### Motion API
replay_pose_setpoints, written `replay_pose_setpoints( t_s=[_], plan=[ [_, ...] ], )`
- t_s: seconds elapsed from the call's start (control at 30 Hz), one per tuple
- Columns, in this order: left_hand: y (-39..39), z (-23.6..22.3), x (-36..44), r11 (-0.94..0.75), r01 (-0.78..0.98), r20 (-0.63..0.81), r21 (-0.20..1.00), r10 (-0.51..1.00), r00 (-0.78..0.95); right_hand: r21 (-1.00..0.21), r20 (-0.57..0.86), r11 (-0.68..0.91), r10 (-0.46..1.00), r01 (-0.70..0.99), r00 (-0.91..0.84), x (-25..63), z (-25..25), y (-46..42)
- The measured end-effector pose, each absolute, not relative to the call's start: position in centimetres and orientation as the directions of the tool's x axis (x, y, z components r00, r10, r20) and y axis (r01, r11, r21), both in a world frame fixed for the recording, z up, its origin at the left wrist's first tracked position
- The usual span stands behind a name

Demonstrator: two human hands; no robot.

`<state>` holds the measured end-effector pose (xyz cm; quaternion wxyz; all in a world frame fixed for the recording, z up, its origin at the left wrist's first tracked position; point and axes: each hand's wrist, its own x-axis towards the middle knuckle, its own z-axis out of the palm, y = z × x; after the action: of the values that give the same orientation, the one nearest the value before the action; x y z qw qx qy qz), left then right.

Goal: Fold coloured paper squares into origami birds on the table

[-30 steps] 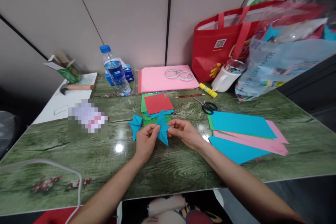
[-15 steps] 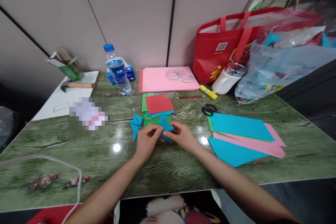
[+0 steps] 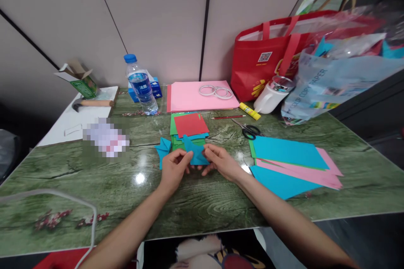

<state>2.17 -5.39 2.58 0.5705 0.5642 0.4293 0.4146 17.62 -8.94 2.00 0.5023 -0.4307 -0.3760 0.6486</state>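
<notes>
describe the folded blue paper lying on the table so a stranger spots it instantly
On the green wood-patterned table, find the red-topped stack of paper. Left of that stack, near the left hand, lies the folded blue paper. It is small and pointed, and lies loose, unlike the blue piece held between that and the right hand.

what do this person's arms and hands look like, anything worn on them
The left hand and right hand are ungloved, with no rings, watch or bracelet visible. No sleeve, cable or marking can be made out along the forearms. Between them, a black garment with a multicoloured print shows.
</notes>
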Motion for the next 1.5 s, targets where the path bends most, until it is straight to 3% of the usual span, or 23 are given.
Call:
replay_pose_setpoints(
  t_s=[0.1,0.2,0.3,0.37,0.47,0.6,0.77,0.97,1.03,1.1,1.17,1.27,1.43,1.5],
  plan=[
    [-5.2,2.5,2.2,0.060,0.028,-0.065,0.998,0.970,0.236,-0.934,-0.181,-0.182,0.983,-0.309,-0.031,17.4,1.6,-8.8],
    [-5.1,2.0,2.2,0.070,0.089,-0.094,0.994,0.949,0.300,-0.937,-0.160,-0.096,0.973,-0.336,0.168,17.3,0.9,-8.4],
    [-5.2,1.5,2.3,-0.128,0.248,0.002,0.960,0.891,0.453,-0.929,-0.115,0.006,0.945,-0.369,0.305,17.4,0.5,-7.9],
    [-5.2,1.2,2.2,-0.356,0.373,0.118,0.857,0.839,0.531,-0.922,-0.097,0.044,0.935,-0.384,0.340,17.5,0.4,-7.7],
    [-5.0,1.3,1.9,-0.578,0.557,0.207,0.596,0.781,0.589,-0.912,-0.112,0.035,0.937,-0.408,0.331,17.4,0.5,-7.3],
    [-4.5,2.1,1.4,-0.538,0.775,0.139,0.331,0.840,0.524,-0.939,-0.108,-0.015,0.961,-0.343,0.254,16.4,0.8,-5.8],
    [-4.0,2.8,1.0,-0.435,0.870,0.086,0.231,0.900,0.427,-0.990,-0.012,0.011,0.987,-0.139,0.159,13.6,1.3,-2.4],
    [-3.5,2.6,0.4,-0.421,0.883,0.121,0.207,0.907,0.404,-0.958,0.165,0.140,0.983,0.249,0.081,14.1,1.8,-0.5],
    [-3.5,2.6,0.2,-0.424,0.884,0.155,0.196,0.904,0.399,-0.720,0.296,0.230,0.955,0.655,-0.011,15.4,1.5,-0.4],
    [-3.5,2.6,0.1,-0.419,0.888,0.192,0.189,0.903,0.385,-0.476,0.281,0.216,0.956,0.852,-0.085,16.5,1.0,-0.4],
    [-3.5,2.6,0.1,-0.418,0.887,0.231,0.197,0.899,0.373,-0.380,0.247,0.193,0.964,0.905,-0.102,17.1,0.4,-0.4],
    [-3.3,2.4,0.1,-0.444,0.853,0.296,0.274,0.883,0.364,-0.371,0.255,0.190,0.962,0.909,-0.096,17.4,-0.3,-0.4],
    [-2.9,1.5,0.5,-0.500,0.630,0.334,0.594,0.866,0.372,-0.349,0.291,0.211,0.951,0.913,-0.108,17.6,-0.6,-0.4],
    [-2.9,1.1,0.7,-0.490,0.564,0.322,0.665,0.869,0.375,-0.335,0.281,0.219,0.952,0.917,-0.125,17.7,-0.5,-0.4]
  ],
)
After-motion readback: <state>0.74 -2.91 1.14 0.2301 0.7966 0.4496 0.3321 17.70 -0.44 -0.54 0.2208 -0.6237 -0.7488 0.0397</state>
